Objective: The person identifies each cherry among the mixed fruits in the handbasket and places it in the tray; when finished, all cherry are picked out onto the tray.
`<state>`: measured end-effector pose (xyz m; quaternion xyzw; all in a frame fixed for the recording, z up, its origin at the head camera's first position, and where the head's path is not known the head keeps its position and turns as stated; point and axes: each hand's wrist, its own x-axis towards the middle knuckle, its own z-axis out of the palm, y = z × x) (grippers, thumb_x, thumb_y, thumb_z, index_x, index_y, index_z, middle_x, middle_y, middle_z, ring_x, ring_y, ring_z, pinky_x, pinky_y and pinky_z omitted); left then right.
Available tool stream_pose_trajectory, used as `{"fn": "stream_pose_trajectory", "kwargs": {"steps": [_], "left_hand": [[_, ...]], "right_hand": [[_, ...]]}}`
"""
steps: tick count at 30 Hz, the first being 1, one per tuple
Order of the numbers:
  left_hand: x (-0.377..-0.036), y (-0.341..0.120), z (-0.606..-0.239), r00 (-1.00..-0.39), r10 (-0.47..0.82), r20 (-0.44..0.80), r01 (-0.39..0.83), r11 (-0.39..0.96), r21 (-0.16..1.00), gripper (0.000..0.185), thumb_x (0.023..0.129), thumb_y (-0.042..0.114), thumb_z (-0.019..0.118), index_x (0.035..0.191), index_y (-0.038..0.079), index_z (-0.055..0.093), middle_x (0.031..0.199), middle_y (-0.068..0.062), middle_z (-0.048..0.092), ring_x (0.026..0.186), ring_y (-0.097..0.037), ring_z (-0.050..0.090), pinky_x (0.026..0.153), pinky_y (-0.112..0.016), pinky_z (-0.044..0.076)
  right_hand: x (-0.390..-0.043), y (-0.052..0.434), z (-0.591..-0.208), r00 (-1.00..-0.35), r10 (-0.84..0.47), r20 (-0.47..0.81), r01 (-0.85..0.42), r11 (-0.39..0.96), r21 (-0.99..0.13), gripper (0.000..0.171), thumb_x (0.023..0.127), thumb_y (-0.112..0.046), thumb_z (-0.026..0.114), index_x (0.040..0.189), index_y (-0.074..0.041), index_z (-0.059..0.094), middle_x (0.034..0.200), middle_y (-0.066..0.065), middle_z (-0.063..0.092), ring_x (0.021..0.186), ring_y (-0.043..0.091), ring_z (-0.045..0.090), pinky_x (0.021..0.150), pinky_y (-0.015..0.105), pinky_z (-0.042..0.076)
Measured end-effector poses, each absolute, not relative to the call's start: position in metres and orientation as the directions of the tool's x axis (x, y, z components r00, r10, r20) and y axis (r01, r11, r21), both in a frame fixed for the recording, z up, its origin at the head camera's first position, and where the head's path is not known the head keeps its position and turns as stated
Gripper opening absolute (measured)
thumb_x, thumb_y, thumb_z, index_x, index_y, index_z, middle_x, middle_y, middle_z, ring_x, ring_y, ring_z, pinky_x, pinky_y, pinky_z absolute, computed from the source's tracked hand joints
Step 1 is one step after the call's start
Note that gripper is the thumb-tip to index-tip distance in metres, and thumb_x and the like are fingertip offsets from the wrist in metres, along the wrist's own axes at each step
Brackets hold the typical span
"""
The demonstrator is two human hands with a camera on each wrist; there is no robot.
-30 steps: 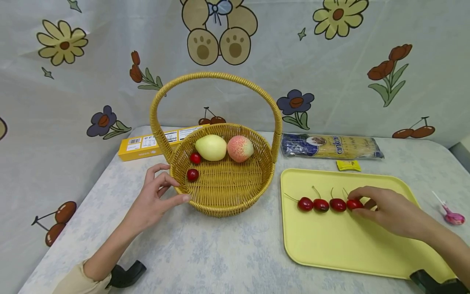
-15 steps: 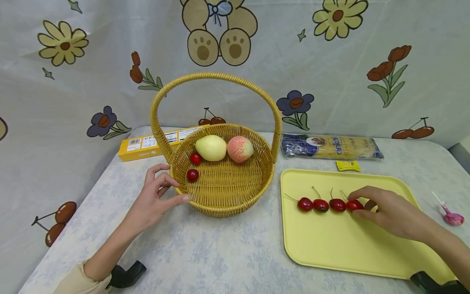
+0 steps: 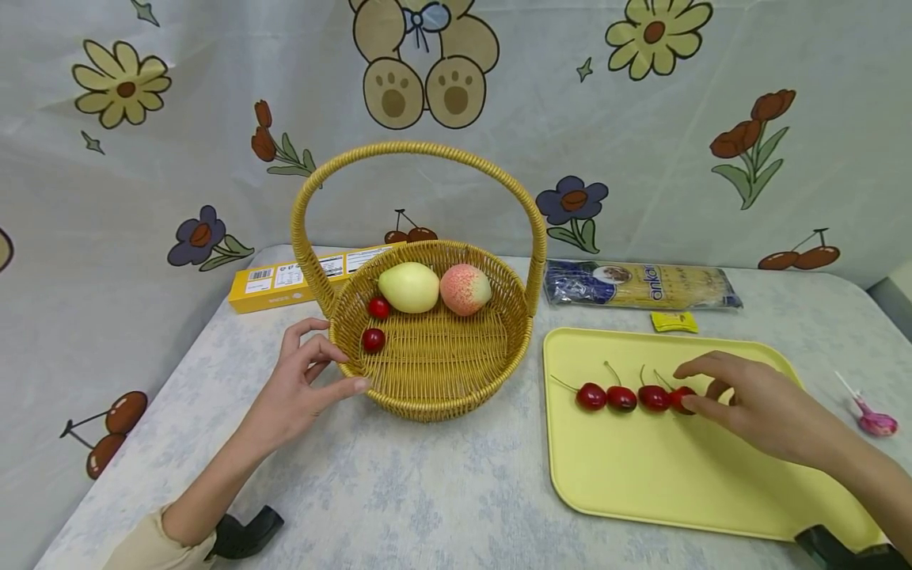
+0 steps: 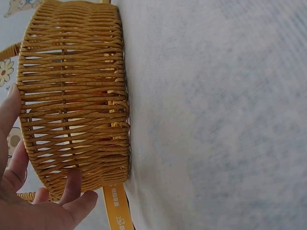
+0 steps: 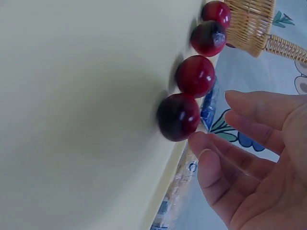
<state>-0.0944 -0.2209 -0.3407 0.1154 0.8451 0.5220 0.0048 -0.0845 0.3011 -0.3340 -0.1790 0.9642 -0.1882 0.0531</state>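
My left hand [image 3: 299,388] holds the rim of a round wicker basket [image 3: 435,408] with a tall arched handle. In the left wrist view, its thumb and some fingers lie at the rim, others against the woven side. Inside the basket lie a yellow-green pear [image 3: 409,287], a peach [image 3: 465,290] and two red cherries [image 3: 374,340]. Several stemmed cherries [image 3: 621,399] form a touching row on a yellow tray [image 3: 641,483]. Around the rightmost cherry [image 5: 178,117], my right hand [image 3: 762,408] has its fingers spread apart; a fingertip is close to that cherry in the right wrist view.
A yellow box [image 3: 274,286] lies behind the basket at left. Behind the tray are a packet of pasta [image 3: 644,285] and a small yellow wrapped candy [image 3: 674,321]. A pink lollipop [image 3: 876,423] lies right of the tray. A printed cloth hangs at the back.
The rightmost cherry has shifted slightly left against its neighbour, its stem leaning further left. My right hand's fingers have loosened from it and spread apart. My left hand stays at the basket rim.
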Motion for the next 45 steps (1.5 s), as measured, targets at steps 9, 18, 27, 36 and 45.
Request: {"fn": "stream_pose_trajectory", "kwargs": {"steps": [9, 18, 27, 36, 45], "left_hand": [[-0.094, -0.221, -0.341, -0.976, 0.189, 0.104, 0.179, 0.438, 0.881, 0.029, 0.085, 0.013, 0.080, 0.093, 0.002, 0.054, 0.148, -0.012, 0.016, 0.134, -0.038, 0.031, 0.112, -0.058, 0.029], [-0.095, -0.221, -0.342, -0.976, 0.188, 0.109, 0.182, 0.427, 0.886, 0.028, 0.085, 0.012, 0.080, 0.094, 0.002, 0.055, 0.147, -0.012, 0.017, 0.133, -0.038, 0.032, 0.112, -0.057, 0.029], [-0.095, -0.221, -0.343, -0.975, 0.189, 0.115, 0.186, 0.415, 0.891, 0.028, 0.084, 0.011, 0.080, 0.094, 0.001, 0.056, 0.147, -0.012, 0.017, 0.134, -0.035, 0.031, 0.112, -0.057, 0.029], [-0.095, -0.220, -0.342, -0.976, 0.189, 0.109, 0.181, 0.419, 0.890, 0.028, 0.085, 0.012, 0.080, 0.094, 0.001, 0.055, 0.147, -0.012, 0.017, 0.134, -0.036, 0.031, 0.112, -0.056, 0.029], [-0.095, -0.221, -0.343, -0.974, 0.196, 0.114, 0.188, 0.421, 0.887, 0.027, 0.086, 0.012, 0.079, 0.094, 0.002, 0.055, 0.147, -0.013, 0.016, 0.133, -0.039, 0.032, 0.112, -0.057, 0.029]], "right_hand": [[-0.086, 0.274, -0.303, -0.908, -0.419, -0.008, -0.363, 0.795, -0.486, 0.024, 0.092, -0.012, 0.071, 0.116, -0.008, 0.068, 0.109, 0.004, 0.067, 0.081, 0.005, 0.063, 0.060, 0.024, 0.055], [-0.095, 0.212, -0.274, -0.846, -0.530, 0.061, -0.478, 0.700, -0.530, 0.021, 0.095, -0.019, 0.068, 0.116, -0.014, 0.067, 0.114, -0.002, 0.063, 0.091, 0.011, 0.064, 0.068, 0.027, 0.056], [-0.121, 0.150, -0.261, -0.723, -0.673, 0.158, -0.664, 0.613, -0.429, 0.027, 0.095, -0.016, 0.068, 0.122, -0.013, 0.067, 0.119, 0.001, 0.061, 0.099, 0.017, 0.062, 0.078, 0.038, 0.054], [-0.162, 0.093, -0.256, -0.567, -0.816, 0.111, -0.756, 0.462, -0.464, 0.035, 0.090, -0.009, 0.071, 0.125, -0.007, 0.066, 0.118, 0.004, 0.062, 0.109, 0.019, 0.056, 0.092, 0.038, 0.048], [-0.193, 0.030, -0.248, -0.493, -0.863, -0.113, -0.761, 0.490, -0.425, 0.040, 0.094, -0.013, 0.068, 0.133, -0.010, 0.061, 0.130, 0.003, 0.059, 0.112, 0.020, 0.059, 0.095, 0.031, 0.048]]}}
